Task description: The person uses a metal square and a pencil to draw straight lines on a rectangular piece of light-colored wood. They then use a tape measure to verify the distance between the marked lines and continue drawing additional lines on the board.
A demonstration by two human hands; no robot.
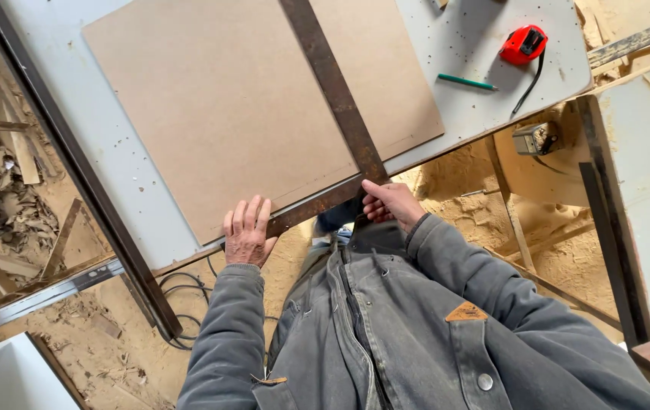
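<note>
Red tape measure point(523, 44) near green pencil point(467, 83).

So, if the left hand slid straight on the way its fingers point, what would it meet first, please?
The left hand lies flat, fingers pointing across the table. Going straight on, it would probably first ride onto the brown fibreboard sheet, just past the rusty steel square by its fingertips.

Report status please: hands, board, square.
Left hand flat on rusty metal square, near edge of brown fibreboard panel. Right hand grips square's corner. Green pencil, red tape measure lie apart.
</note>
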